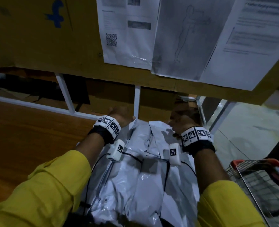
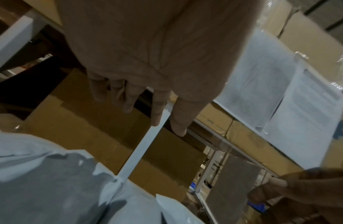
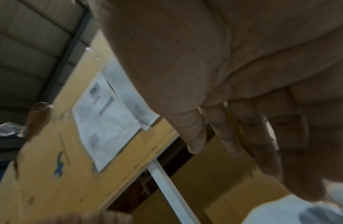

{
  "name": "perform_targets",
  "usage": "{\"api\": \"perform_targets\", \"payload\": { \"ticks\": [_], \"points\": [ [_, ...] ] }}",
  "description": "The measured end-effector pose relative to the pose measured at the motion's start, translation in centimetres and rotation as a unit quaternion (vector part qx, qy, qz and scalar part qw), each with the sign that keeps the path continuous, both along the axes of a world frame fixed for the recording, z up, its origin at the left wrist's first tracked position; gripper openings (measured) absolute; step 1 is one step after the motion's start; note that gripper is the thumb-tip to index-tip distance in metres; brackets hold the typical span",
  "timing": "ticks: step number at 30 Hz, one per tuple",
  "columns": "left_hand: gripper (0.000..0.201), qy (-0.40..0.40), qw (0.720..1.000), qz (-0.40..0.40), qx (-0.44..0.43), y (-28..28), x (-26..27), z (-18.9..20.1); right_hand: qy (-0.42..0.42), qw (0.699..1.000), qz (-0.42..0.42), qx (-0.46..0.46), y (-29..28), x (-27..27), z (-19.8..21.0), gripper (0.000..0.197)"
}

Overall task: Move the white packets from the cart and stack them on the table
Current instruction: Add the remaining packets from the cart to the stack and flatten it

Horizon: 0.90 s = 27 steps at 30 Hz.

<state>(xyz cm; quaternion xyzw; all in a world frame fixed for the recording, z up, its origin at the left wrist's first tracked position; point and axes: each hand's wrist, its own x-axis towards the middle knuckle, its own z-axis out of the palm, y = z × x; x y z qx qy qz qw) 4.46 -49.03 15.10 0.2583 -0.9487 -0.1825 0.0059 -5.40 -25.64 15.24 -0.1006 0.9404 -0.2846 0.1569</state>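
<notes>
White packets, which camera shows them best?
The head view: the white packets lie heaped between both forearms. The left wrist view shows only a crumpled corner, and the right wrist view just a blurred edge.

Passage beyond the table's far edge is blocked by white metal frame bars (image 1: pixel 136 102) and brown cardboard boxes (image 1: pixel 155 102); the brown wooden table (image 1: pixel 29 128) is left open toward its left edge.

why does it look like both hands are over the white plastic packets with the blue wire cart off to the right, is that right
Not quite: the wire cart has a red frame, not blue, as the head view shows at lower right. The rest holds: the left hand and right hand are over the far end of the white plastic packets.
</notes>
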Motion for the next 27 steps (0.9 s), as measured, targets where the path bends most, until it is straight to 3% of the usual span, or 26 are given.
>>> {"api": "perform_targets", "payload": {
  "ticks": [4,7,14,20,27],
  "points": [
    [0.050,0.077,0.996,-0.017,0.041,1.9,1.4,1.5,0.083,0.995,0.023,0.056,0.8,1.6,2.0,0.035],
    [0.039,0.217,0.974,-0.009,0.065,3.1,2.9,2.1,0.150,0.988,0.033,0.022,1.3,3.7,2.9,0.031],
    [0.040,0.323,0.944,-0.053,0.032,4.5,7.1,4.2,0.242,0.970,-0.027,0.007,2.0,9.2,4.6,0.029],
    [0.050,0.316,0.945,-0.080,0.000,4.9,9.4,4.5,0.163,0.974,0.015,0.159,2.4,12.5,1.0,0.031],
    [0.063,0.288,0.955,-0.071,-0.029,4.7,8.6,4.6,0.088,0.963,0.033,0.254,3.4,12.0,-3.9,0.055]
  ]
}}
